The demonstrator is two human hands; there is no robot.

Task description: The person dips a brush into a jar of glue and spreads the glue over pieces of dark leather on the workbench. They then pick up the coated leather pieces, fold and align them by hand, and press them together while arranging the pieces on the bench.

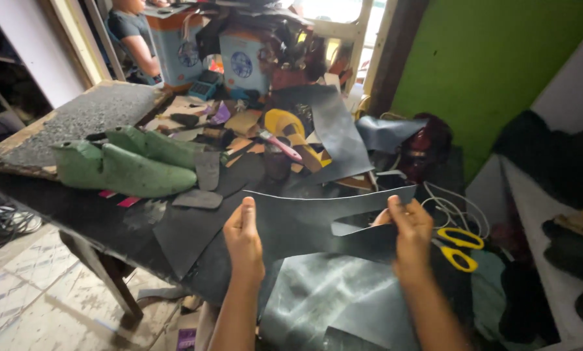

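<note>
I hold a cut piece of dark grey leather up in front of me with both hands. My left hand pinches its left edge, thumb on top. At the right end, where the piece splits into two strips, my right hand grips it. Below the piece lies a larger glossy dark sheet. The worktable under it is dark and cluttered.
Two green shoe lasts lie at the table's left, beside small leather scraps. Yellow-handled scissors rest right of my right hand near white cables. Boxes, tools and leather pile up at the back. Another person sits far left behind.
</note>
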